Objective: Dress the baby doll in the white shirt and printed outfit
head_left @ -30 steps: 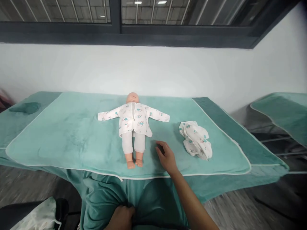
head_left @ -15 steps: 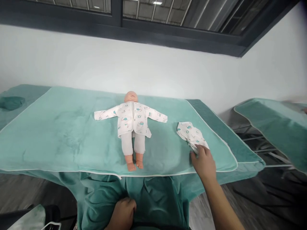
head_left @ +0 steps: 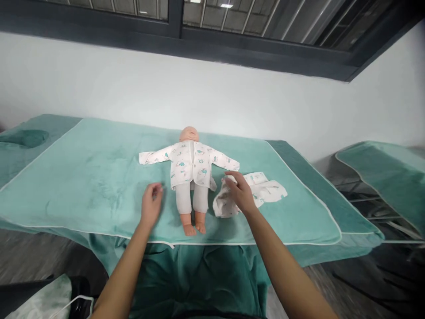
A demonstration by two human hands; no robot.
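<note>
A baby doll (head_left: 190, 177) lies on its back on the green towel (head_left: 83, 177), in a white printed shirt and white leggings, arms spread. My right hand (head_left: 239, 192) is closed on a white printed garment (head_left: 265, 190), which is dragged up beside the doll's legs. My left hand (head_left: 152, 207) hovers over the towel just left of the doll's legs, fingers loosely apart, holding nothing.
The towel covers a padded table (head_left: 308, 177) draped in darker green, against a white wall under a dark window. A second covered table (head_left: 385, 177) stands to the right. A dark green bundle (head_left: 25, 138) lies at far left. A white bag (head_left: 43, 301) sits low left.
My right hand took hold of the printed garment and pulled it left toward the doll. My left hand rose from below the table's edge to beside the doll's legs.
</note>
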